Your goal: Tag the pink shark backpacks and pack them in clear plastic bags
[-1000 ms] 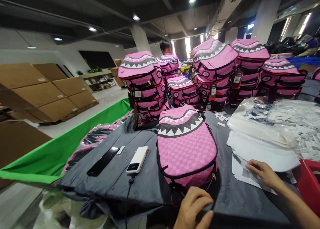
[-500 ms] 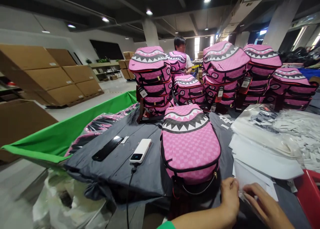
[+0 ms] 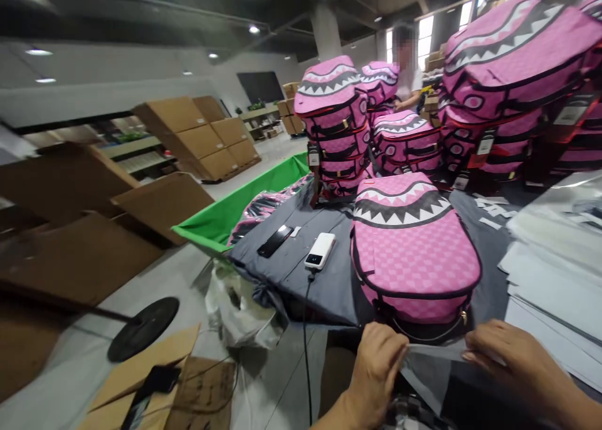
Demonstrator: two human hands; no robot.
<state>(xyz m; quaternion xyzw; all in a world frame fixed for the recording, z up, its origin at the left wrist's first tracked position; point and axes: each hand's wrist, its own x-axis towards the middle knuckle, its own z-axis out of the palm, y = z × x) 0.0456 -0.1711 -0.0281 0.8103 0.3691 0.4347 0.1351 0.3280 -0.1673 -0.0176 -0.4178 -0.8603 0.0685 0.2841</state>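
Note:
A translucent plastic bag is stretched between my two hands at the table's front edge, its lower part hanging down. My left hand pinches one end, fingers closed. The other end is in my right hand, also closed. Just beyond the bag lies a pink checkered backpack with a shark-mouth print, front side up, its black handle end towards me. Whether the bag touches the backpack I cannot tell.
Stacks of pink backpacks stand behind. White sheets lie right, small labels near them. A phone and a cabled power bank lie left, beside a green-walled bin. A person stands at the back.
My view has swung left. Both hands have moved from beside the white sheets to the front of the backpack and spread apart, drawing the plastic bag out between them.

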